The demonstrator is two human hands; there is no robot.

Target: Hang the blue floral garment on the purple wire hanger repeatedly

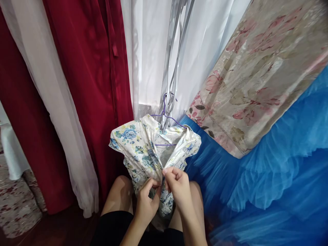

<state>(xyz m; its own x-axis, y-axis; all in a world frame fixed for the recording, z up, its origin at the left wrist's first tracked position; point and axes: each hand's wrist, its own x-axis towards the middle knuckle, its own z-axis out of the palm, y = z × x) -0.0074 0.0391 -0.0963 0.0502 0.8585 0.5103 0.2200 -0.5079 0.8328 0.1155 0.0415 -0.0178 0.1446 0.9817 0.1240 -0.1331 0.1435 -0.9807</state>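
A white blouse (143, 150) with blue and yellow flowers hangs on a thin purple wire hanger (176, 122) in front of my knees. Its collar and upper front lie open in a V. My left hand (150, 196) pinches one front edge of the blouse just below that V. Close beside it, my right hand (176, 181) pinches the other front edge, slightly higher. My fingers cover the spot where the edges meet, so any button there is hidden. The blouse's lower part drops between my thighs.
Silvery ribbons (173, 58) hang down to the hanger's hook. Behind are a white curtain-like cloth (151, 51) and dark red fabric (84, 68). On the right hang a beige floral garment (246, 89) and blue ruffled tulle (276, 177). Sheer white fabric (61, 112) hangs left.
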